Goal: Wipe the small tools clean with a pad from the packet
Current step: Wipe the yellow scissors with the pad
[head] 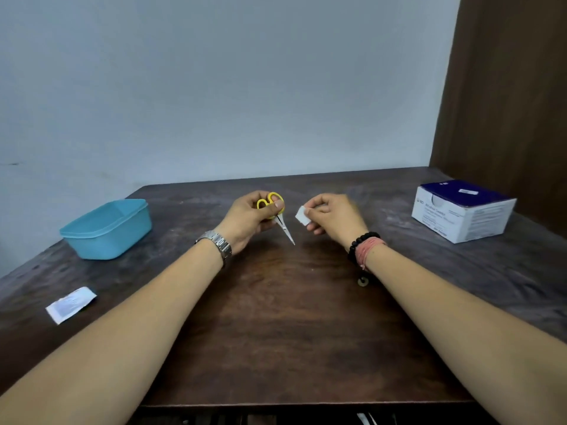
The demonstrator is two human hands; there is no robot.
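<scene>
My left hand (250, 220) grips the yellow scissors (275, 215), blades pointing down; my right hand (333, 216) pinches a white pad (302, 215) just beside them.

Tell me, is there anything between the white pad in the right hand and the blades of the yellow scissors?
Nothing visible. The small white folded pad, pinched in the right hand, is apart from the closed metal blades of the yellow-handled scissors that the left hand holds; only open air lies between them.
</scene>
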